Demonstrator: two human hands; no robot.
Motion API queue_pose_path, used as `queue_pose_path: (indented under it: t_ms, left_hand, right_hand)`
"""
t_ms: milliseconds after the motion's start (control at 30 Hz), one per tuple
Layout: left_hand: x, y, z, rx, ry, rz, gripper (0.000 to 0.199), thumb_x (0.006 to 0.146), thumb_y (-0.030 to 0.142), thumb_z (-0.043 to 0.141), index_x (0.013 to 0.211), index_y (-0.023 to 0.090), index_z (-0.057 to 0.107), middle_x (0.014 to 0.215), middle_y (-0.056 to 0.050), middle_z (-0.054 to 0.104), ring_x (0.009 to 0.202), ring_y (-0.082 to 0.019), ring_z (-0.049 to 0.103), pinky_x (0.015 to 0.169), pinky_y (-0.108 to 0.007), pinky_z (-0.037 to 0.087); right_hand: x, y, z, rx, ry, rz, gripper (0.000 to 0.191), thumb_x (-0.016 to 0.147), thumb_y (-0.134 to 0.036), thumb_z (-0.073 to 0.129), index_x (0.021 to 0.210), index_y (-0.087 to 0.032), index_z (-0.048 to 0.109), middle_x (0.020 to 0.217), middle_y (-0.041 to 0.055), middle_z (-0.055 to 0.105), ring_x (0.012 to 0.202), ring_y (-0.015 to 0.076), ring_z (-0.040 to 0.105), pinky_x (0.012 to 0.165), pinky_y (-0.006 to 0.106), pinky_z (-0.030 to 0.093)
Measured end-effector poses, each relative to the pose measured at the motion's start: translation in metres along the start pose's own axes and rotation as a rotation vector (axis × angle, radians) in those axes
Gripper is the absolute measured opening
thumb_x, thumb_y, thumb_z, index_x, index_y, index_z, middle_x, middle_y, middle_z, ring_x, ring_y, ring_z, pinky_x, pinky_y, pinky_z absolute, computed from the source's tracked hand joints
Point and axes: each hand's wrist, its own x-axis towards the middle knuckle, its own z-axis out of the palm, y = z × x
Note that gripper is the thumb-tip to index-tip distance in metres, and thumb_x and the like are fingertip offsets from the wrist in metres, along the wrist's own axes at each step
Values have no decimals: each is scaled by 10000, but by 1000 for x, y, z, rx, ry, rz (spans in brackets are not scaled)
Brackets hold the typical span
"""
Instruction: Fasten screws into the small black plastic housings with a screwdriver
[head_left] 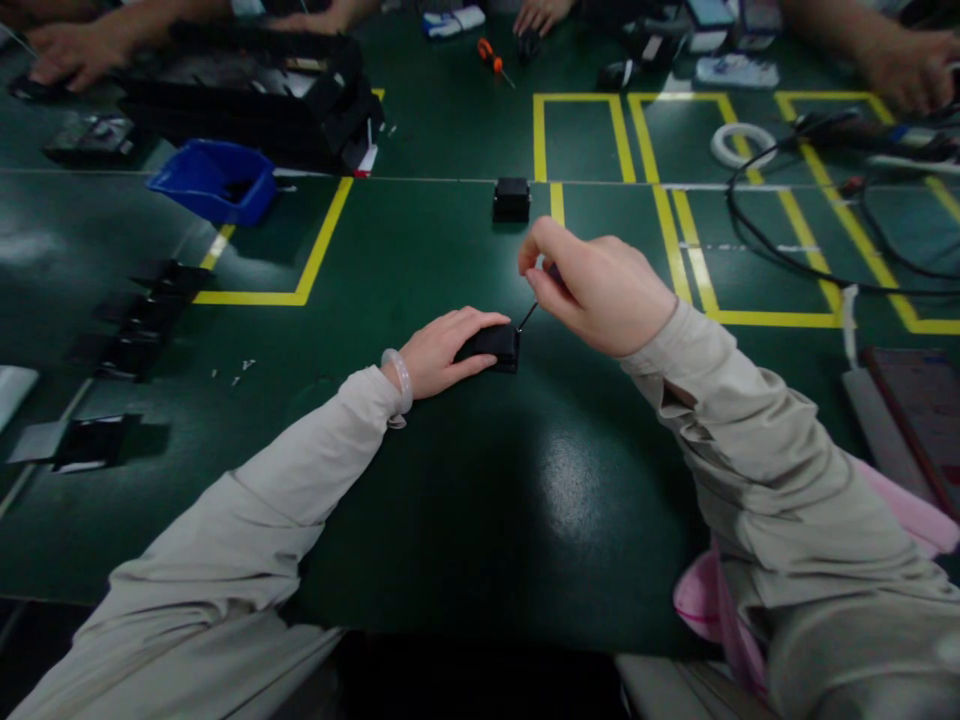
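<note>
On the green table my left hand [442, 355] is closed round a small black box [504, 347], thumb along the near side and fingers over the far side. My right hand [596, 285] grips a screwdriver [529, 316]; most of its handle is hidden in the fingers. The thin shaft slants down to the left, and its tip meets the right end of the box. Whether a screw sits under the tip is too small to tell. A second black box [511, 200] stands farther back, beyond my right hand.
Several loose screws [244, 372] and black parts [142, 325] lie to the left. A blue bin [217, 180] stands before a black crate [247, 95]. An orange screwdriver [491, 56], a tape roll [742, 145] and a black cable [780, 255] lie farther off. Co-workers' hands [544, 14] show across the table.
</note>
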Motion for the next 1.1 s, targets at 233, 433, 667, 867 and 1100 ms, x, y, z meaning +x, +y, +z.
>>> queue_pose_path:
  t_ms: [233, 433, 667, 867, 1100]
  left_hand:
    - [0, 1, 0, -1, -7, -8, 483, 976, 428, 477, 1391, 181, 460, 1255, -110, 580, 1159, -255, 551, 1032, -403, 426]
    - [0, 2, -1, -11, -10, -23, 477, 975, 425, 474, 1393, 198, 457, 1259, -106, 581, 1162, -257, 549, 1033, -411, 428]
    - [0, 1, 0, -9, -12, -16, 479, 976, 414, 481, 1397, 188, 452, 1276, -111, 574, 1177, -255, 542, 1045, -407, 419]
    - [0, 2, -1, -8, -5, -14, 473, 977, 411, 483, 1387, 176, 464, 1257, -110, 581, 1166, -254, 548, 1036, -406, 423]
    - [-1, 1, 0, -9, -3, -6, 477, 974, 406, 493, 1391, 177, 456, 1262, -114, 580, 1169, -253, 546, 1035, -406, 422]
  right_hand:
    - [0, 2, 1, 13, 30, 2, 313, 992, -356, 358, 1164, -201, 569, 896, 69, 712, 810, 240, 656, 727, 338, 429]
    - [0, 1, 1, 23, 35, -3, 319, 966, -275, 369, 1225, -186, 532, 888, 69, 710, 776, 228, 656, 711, 332, 429]
    - [1, 2, 1, 17, 31, 6, 319, 986, -358, 366, 1154, -196, 583, 883, 69, 711, 799, 231, 647, 723, 328, 428]
    - [1, 3, 4, 25, 49, -4, 322, 969, -294, 378, 1217, -180, 549, 878, 65, 704, 779, 223, 646, 707, 322, 419]
    - [0, 3, 3, 20, 60, -6, 299, 975, -328, 384, 1134, -190, 595, 840, 56, 705, 751, 215, 637, 696, 315, 411]
